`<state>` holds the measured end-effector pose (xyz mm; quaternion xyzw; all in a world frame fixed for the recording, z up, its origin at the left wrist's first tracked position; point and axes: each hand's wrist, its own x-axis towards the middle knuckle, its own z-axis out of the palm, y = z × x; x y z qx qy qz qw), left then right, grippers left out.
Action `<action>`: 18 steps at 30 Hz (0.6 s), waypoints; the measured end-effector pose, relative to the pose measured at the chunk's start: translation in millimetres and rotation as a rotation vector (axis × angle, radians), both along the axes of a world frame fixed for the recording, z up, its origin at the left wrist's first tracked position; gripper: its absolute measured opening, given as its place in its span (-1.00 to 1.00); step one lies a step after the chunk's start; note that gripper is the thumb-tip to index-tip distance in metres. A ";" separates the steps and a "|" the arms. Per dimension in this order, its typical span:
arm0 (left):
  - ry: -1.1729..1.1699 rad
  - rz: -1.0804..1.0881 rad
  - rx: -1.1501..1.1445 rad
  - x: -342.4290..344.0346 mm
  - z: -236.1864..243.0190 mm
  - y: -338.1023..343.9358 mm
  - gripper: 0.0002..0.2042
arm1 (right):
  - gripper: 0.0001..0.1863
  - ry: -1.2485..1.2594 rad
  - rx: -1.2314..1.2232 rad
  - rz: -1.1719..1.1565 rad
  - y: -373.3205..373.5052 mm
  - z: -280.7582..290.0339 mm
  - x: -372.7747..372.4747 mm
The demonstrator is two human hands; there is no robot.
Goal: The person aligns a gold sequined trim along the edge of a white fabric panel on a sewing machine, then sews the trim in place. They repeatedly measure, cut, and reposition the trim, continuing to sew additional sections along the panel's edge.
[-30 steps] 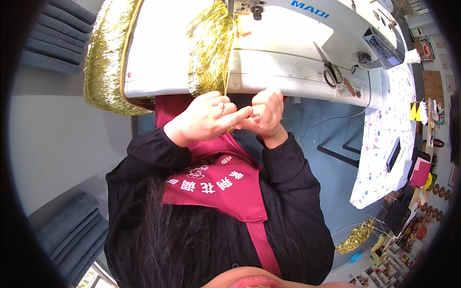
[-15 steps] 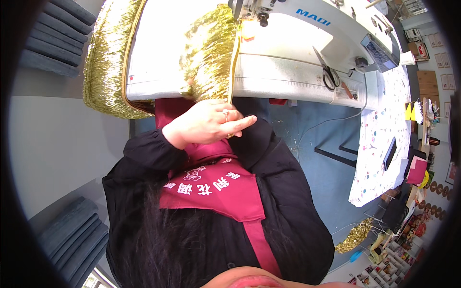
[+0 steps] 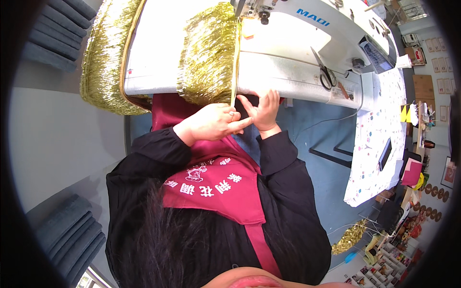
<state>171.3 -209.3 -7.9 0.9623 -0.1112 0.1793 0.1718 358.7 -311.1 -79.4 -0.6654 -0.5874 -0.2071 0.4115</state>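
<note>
A gold tinsel fringe (image 3: 204,55) lies on the white sewing machine table (image 3: 283,77), its narrow tape band (image 3: 236,72) running from under the machine head (image 3: 263,17) down over the front edge. My left hand (image 3: 216,123) is closed on that band just below the edge, index finger extended to the right. My right hand (image 3: 261,108) is beside it on the right, fingers apart and raised toward the table edge, with nothing visible in them. A burgundy apron (image 3: 206,182) covers my front.
More gold fringe (image 3: 98,57) hangs over the table's left side. Black scissors (image 3: 326,77) lie right of the machine bed. A patterned side table (image 3: 365,168) holds a dark phone (image 3: 384,153). Grey cushioned pads (image 3: 55,33) are at left, and more tinsel (image 3: 350,237) lies at lower right.
My right hand was curled beside the left, then dropped out of sight, and now is up again with fingers spread. My left hand stays on the band, shifted slightly right.
</note>
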 end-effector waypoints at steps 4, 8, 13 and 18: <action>-0.037 0.089 0.037 -3.1 2.0 -10.7 -0.56 | -0.34 0.073 -0.065 0.106 18.9 1.7 -2.6; -0.138 0.252 0.151 -16.7 8.0 -29.4 -0.49 | -0.43 0.146 -0.045 0.271 12.9 13.8 2.0; -0.076 0.415 0.095 -33.0 14.7 -45.9 -0.49 | -0.46 0.094 -0.068 0.353 8.5 23.1 1.5; -0.085 0.411 0.040 -34.4 12.2 -46.9 -0.45 | -0.60 -0.037 -0.060 0.414 -5.8 30.9 4.2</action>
